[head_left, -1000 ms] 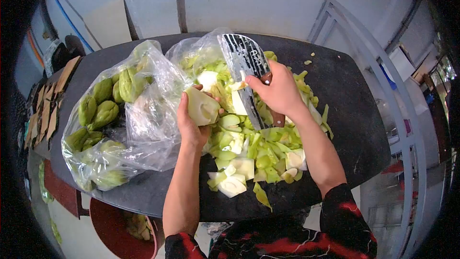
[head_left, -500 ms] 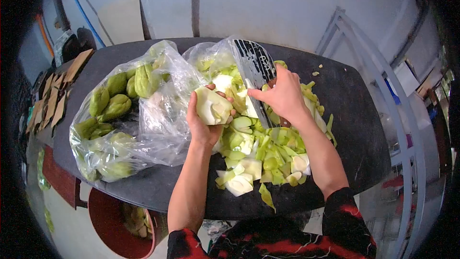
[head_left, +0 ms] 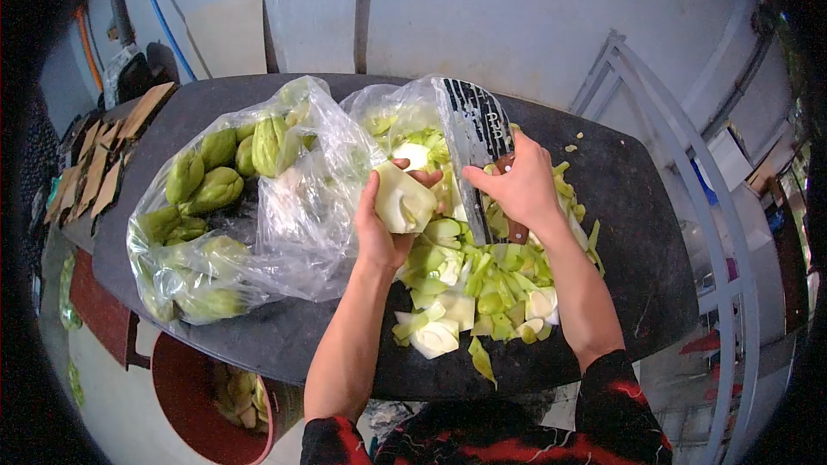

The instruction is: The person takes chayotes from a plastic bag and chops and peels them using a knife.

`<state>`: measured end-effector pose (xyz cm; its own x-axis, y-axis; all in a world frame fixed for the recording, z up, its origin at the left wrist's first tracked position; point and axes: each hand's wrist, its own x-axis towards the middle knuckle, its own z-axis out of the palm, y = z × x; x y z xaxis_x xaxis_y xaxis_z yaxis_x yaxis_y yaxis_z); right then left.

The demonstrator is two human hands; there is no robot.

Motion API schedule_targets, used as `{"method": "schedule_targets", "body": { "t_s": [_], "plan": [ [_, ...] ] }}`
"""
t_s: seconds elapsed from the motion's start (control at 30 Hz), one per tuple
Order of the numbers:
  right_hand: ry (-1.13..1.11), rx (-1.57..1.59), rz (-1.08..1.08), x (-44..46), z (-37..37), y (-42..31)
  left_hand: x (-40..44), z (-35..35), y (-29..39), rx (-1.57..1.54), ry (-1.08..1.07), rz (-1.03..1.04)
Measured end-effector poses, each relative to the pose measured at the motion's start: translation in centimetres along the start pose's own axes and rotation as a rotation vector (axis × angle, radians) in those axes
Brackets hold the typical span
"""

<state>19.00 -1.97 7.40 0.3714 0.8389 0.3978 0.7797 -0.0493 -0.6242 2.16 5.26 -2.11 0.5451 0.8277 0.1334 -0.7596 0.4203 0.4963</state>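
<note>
Cupping a peeled vegetable (head_left: 403, 200), the half-curled left hand (head_left: 382, 232) risks a nick if the right hand (head_left: 527, 191), closed around the knife (head_left: 470, 133) (edge unclear), slips.

Pale chayote pc (head_left: 405, 198) is nr blk-streaked knife (head_left: 469, 142).

L fingers (head_left: 426, 177) now straighter behind cut pc (head_left: 403, 200); pale bit gone from knife (head_left: 465, 125) nr R thumb (head_left: 479, 177).
</note>
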Motion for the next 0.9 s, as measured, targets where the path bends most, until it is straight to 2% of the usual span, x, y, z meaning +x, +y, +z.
{"method": "schedule_targets", "body": {
  "t_s": [0.1, 0.23, 0.3, 0.43, 0.7, 0.9],
  "plan": [
    [0.036, -0.002, -0.011, -0.2, -0.3, 0.7, 0.1, -0.4, 0.1, -0.091, 0.012, -0.001],
    [-0.118, 0.205, 0.005, -1.4, -0.6, 1.9, 0.1, -1.1, 0.5, -0.175, 0.071, -0.024],
    [-0.226, 0.287, 0.050, -2.9, -0.8, 1.6, 0.1, -0.9, 0.6, -0.145, 0.021, -0.030],
    [-0.306, 0.242, 0.111, -5.6, -0.5, 2.5, -0.1, -0.3, 0.4, -0.121, 0.015, -0.046],
    [-0.316, 0.346, 0.192, -7.2, -0.7, 4.3, -0.6, 0.4, -0.6, -0.025, -0.013, -0.078],
    [-0.303, 0.384, 0.113, -7.3, -0.4, 5.5, -0.9, 0.8, -1.1, 0.034, 0.031, -0.077]
  ]
}}
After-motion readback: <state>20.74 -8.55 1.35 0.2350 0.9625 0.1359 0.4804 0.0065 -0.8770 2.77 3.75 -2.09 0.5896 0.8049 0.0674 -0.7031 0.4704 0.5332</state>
